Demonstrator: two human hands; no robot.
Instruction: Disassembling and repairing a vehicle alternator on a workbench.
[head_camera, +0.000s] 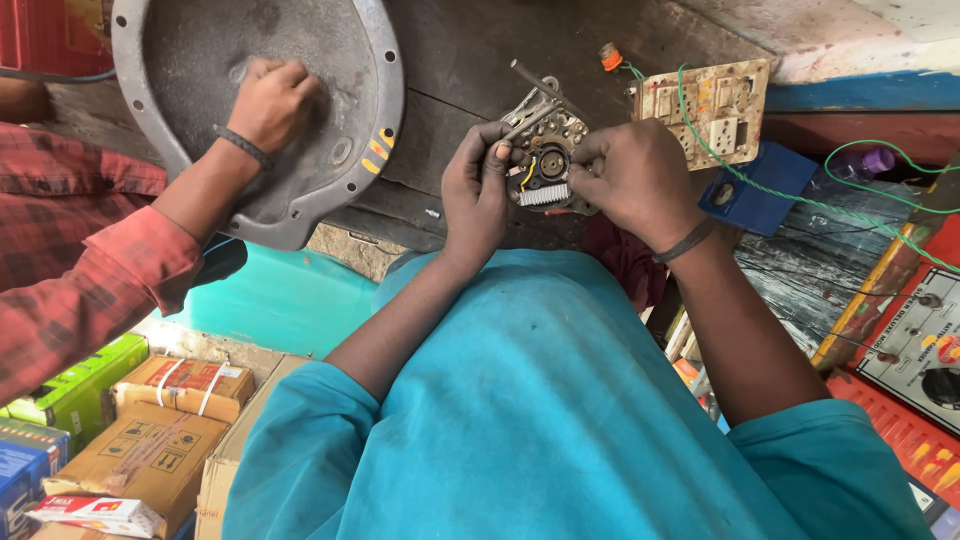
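My left hand (476, 188) and my right hand (633, 177) both grip a small metal electrical assembly (543, 160) with a round black centre, wires and a finned strip, held above a dark wooden bench (470, 70). A metal rod pokes out of its top. My arms come out of teal sleeves.
A co-worker's hand (272, 100) in a red checked sleeve presses inside a large round grey metal cover (372, 110) at left. A switchboard (708, 105) with green wire sits at right, beside a blue box (760, 190). Cardboard boxes (160, 440) lie at lower left, a meter panel (920, 345) at right.
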